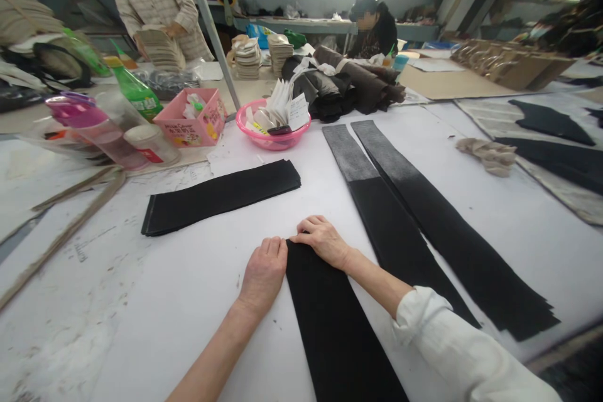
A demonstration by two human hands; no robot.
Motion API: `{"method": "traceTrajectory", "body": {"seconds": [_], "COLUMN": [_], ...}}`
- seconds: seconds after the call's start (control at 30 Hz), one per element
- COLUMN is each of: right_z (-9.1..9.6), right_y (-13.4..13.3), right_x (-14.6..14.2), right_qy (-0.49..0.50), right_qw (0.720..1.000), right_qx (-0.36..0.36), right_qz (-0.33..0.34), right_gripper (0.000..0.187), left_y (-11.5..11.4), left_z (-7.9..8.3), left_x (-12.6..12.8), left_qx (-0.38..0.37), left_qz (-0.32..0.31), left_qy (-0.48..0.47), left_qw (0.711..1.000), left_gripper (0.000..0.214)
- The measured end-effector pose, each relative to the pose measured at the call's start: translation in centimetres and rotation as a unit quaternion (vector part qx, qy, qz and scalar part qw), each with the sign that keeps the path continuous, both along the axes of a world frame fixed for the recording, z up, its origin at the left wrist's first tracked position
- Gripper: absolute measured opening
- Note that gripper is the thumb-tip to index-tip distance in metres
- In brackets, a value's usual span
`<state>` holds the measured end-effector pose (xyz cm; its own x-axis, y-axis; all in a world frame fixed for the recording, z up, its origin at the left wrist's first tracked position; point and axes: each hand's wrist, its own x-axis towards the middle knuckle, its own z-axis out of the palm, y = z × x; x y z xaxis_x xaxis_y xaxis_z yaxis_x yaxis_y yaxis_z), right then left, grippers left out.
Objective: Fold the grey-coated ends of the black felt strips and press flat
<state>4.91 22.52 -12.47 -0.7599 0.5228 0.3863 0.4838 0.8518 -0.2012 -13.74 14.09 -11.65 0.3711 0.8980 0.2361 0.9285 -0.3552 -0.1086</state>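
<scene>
"Pinching the left corner of the black strip's (pixel 334 333) far end, the left hand (pixel 264 273) looks closed on the cloth. What could spoil things?"

"That edge could slip out of line if the two hands tug unevenly. The right hand (pixel 326 245) lies across the same end, thumb and fingers bent near the corner; whether it nips the cloth or only presses it, I cannot tell."

"And the rest of the strip?"

"It runs from the grip back toward the wearer, flat on the white table (pixel 188 320), and out at the bottom of view. With the visible hold all at one end, a sideways pull could skew the length or raise a crease."

"Anything else at risk nearby?"

"The two grey-ended strips (pixel 391 226), right of the grip. The right sleeve (pixel 447 333) reaches so close that a brush from it could push them askew. The folded black stack (pixel 223 198), left of the grip and beyond it, lies apart from both hands, so I would worry less there."
</scene>
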Motion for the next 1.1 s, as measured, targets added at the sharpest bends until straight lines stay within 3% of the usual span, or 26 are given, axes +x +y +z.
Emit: {"method": "traceTrajectory", "body": {"seconds": [0.23,0.5,0.73,1.1], "right_z": [0.2,1.0,1.1,1.2], "right_y": [-0.1,0.9,0.9,0.4], "right_x": [-0.1,1.1,1.5,1.4], "right_qy": [-0.009,-0.029,-0.050,-0.058], "right_qw": [1.000,0.999,0.998,0.998], "right_qx": [0.010,0.009,0.018,0.032], "right_qz": [-0.002,0.024,0.033,0.006], "right_gripper": [0.017,0.016,0.014,0.016], "left_y": [0.2,0.3,0.6,1.0], "left_z": [0.2,0.7,0.8,1.5], "left_x": [-0.1,-0.1,-0.2,1.6], "left_qx": [-0.021,-0.062,-0.078,-0.047], "left_qz": [-0.040,-0.023,-0.020,-0.038], "left_qy": [-0.014,-0.022,-0.015,0.016], "left_qw": [0.999,0.998,0.997,0.998], "left_gripper": [0.032,0.031,0.042,0.030]}}
